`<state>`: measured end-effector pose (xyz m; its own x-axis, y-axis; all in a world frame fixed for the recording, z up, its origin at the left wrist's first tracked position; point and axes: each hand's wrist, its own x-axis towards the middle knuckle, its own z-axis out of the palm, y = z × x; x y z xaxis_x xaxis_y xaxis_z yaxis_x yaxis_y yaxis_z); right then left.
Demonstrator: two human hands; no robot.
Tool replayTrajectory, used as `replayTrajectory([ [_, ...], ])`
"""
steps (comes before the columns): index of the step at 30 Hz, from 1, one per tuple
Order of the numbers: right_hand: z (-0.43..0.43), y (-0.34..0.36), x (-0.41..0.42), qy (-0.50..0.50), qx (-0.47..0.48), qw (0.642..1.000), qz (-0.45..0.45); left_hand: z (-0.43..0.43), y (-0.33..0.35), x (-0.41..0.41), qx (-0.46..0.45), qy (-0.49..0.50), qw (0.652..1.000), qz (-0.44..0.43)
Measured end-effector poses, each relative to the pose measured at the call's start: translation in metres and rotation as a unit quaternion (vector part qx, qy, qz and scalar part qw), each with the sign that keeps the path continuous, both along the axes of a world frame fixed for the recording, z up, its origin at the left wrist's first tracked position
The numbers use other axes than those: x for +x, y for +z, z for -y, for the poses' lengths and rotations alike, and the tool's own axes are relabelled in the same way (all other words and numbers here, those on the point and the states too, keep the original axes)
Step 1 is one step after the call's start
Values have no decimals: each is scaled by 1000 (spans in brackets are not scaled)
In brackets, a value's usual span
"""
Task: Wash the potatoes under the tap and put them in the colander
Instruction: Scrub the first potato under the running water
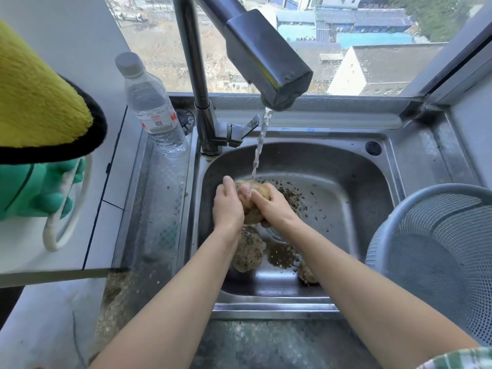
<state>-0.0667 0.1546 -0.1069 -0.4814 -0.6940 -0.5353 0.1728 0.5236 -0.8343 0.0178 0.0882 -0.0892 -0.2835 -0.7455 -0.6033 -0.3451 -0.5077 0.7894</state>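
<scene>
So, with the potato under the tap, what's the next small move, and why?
Probably roll the potato in the left hand and right hand so its underside meets the water: the stream hits only its top, and its lower part looks brown. The colander can wait.

Nothing here reads cleanly. The plastic bottle (153, 102) carries a label (157, 120), white with red bands and a small square code in the middle, but its lettering is too small and blurred to make out. Faint blue marks (310, 129) sit on the back ledge of the sink (346, 134), illegible too.
</scene>
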Motion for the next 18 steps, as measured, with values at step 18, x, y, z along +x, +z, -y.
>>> replayTrajectory([
  [18, -5, 6, -7, -38, 99, 992, 75, 12, 2, -14, 167, 2, 986, -30],
])
